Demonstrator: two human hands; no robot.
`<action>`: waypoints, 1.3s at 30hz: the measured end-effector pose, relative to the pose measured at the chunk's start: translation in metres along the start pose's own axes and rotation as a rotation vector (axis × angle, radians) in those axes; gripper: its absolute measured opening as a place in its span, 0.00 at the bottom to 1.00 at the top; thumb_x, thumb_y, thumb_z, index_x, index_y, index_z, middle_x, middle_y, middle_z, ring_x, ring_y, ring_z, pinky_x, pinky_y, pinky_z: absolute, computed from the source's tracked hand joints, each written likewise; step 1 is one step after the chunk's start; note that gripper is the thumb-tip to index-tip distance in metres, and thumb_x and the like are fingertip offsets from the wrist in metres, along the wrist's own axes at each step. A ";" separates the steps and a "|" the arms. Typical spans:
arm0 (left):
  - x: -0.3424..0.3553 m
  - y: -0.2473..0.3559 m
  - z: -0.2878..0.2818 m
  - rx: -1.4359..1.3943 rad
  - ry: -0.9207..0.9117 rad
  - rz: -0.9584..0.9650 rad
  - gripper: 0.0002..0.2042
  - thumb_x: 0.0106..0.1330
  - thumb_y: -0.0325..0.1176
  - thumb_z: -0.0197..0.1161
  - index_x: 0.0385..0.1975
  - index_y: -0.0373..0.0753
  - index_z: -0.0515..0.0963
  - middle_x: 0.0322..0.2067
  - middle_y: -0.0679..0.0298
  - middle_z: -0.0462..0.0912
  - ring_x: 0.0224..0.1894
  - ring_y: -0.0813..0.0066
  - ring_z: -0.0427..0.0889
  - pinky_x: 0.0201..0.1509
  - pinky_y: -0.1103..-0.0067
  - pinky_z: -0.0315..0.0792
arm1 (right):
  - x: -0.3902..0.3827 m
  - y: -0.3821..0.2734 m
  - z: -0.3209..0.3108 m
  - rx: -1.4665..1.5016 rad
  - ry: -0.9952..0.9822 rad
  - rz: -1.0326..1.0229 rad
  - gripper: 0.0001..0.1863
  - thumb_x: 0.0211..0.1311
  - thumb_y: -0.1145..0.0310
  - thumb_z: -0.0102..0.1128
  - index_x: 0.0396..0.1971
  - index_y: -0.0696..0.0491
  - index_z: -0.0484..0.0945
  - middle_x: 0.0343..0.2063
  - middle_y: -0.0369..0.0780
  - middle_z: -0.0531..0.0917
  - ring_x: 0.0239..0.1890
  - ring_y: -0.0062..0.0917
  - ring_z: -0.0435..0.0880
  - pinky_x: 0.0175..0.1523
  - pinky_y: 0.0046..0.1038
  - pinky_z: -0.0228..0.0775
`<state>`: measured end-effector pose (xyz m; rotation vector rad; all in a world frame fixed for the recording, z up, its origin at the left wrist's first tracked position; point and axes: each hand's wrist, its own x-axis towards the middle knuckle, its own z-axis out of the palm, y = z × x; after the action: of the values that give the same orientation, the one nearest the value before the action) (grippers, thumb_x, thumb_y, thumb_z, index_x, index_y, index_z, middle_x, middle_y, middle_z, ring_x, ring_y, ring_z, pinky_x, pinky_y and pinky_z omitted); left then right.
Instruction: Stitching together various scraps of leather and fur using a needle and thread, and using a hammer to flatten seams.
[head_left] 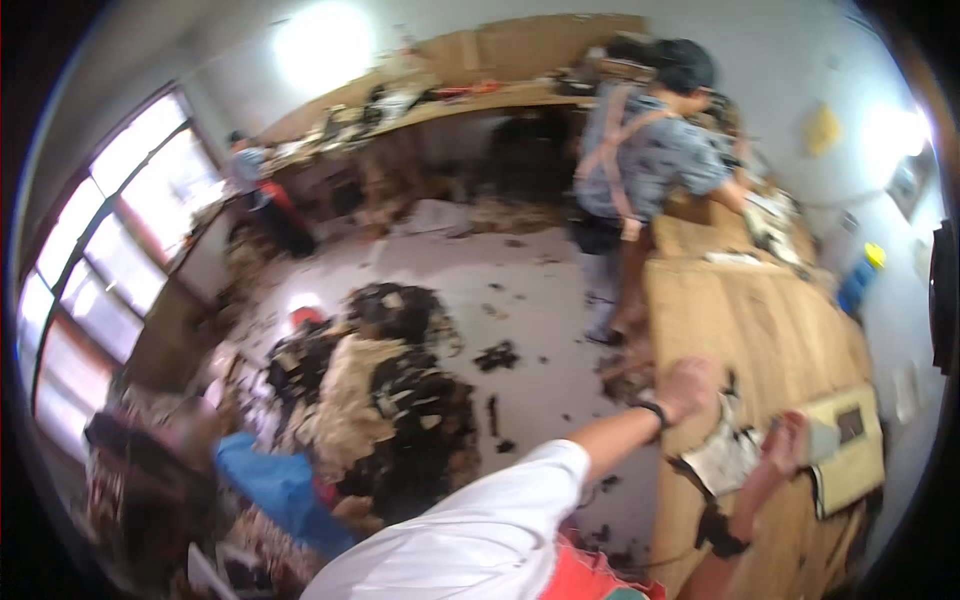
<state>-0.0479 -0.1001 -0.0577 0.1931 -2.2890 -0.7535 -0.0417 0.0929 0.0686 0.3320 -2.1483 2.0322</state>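
My left hand (690, 388), with a dark band at the wrist, is over the near wooden table by its left edge. Its fingers are smeared by motion. Just below it lies an irregular white piece with dark edges (722, 458), perhaps hide or fur. My right hand (783, 447) is at the right side of that piece, its fingers closed; what they hold, if anything, is blurred. Beside those fingers shows a flat grey piece (823, 440). It overlaps a cream-yellow pad (852, 455) with a dark square on it.
A co-worker (640, 150) with crossed straps stands at the table's far end. Dark and tan scraps form a large heap (385, 400) on the floor. A blue sheet (285, 490) lies at lower left. A blue bottle (858, 280) stands by the right wall. Another person (255, 185) is far left.
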 end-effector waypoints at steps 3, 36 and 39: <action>-0.001 -0.021 -0.024 -0.116 -0.020 -0.171 0.19 0.62 0.35 0.58 0.50 0.31 0.74 0.46 0.43 0.79 0.52 0.47 0.77 0.60 0.64 0.70 | -0.030 -0.001 0.009 0.132 -0.141 0.088 0.06 0.73 0.67 0.47 0.37 0.50 0.73 0.21 0.27 0.65 0.22 0.11 0.62 0.25 0.17 0.53; -0.138 0.130 -0.188 -0.706 -0.836 -0.334 0.03 0.61 0.26 0.66 0.28 0.35 0.83 0.24 0.71 0.77 0.27 0.86 0.72 0.31 0.85 0.67 | -0.225 -0.025 -0.190 -0.537 -0.598 0.089 0.08 0.61 0.66 0.61 0.31 0.54 0.82 0.24 0.48 0.83 0.26 0.42 0.84 0.29 0.35 0.72; -0.126 0.100 -0.223 -0.464 -0.714 -0.387 0.03 0.59 0.27 0.68 0.28 0.34 0.83 0.23 0.71 0.77 0.28 0.87 0.71 0.31 0.85 0.66 | -0.221 -0.038 -0.201 -0.582 -0.448 0.171 0.09 0.60 0.66 0.62 0.26 0.57 0.80 0.20 0.49 0.80 0.21 0.38 0.82 0.27 0.34 0.70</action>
<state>0.2022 -0.0786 0.0551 0.1672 -2.6627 -1.7569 0.1749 0.3018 0.0571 0.5680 -3.0005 1.3850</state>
